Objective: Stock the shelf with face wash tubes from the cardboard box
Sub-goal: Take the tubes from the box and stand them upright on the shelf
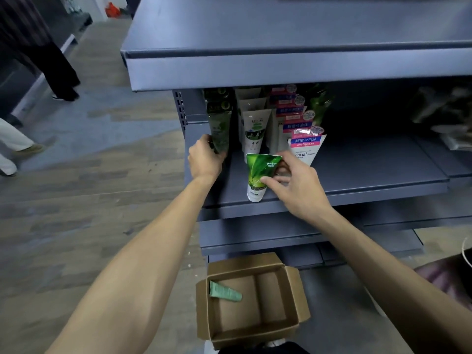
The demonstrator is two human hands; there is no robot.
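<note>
- Nearest to me, the cardboard box sits open on the floor below the shelving, with one pale green tube lying on its side in the far left corner.
- Both my bare forearms stretch up and forward from the bottom of the view to the middle shelf.
- With my right hand I pinch a bright green face wash tube between thumb and fingers; it stands cap-down near the shelf's front edge, slightly tilted.
- With my left hand, wrist bent, I curl my fingers round the base of the dark green tube that heads the row by the shelf's left edge.
- Behind the green tube stand a row of white tubes and a row of pink-topped tubes, running toward the back of the shelf.
- At the far left, two people's legs stand on the wood floor.
</note>
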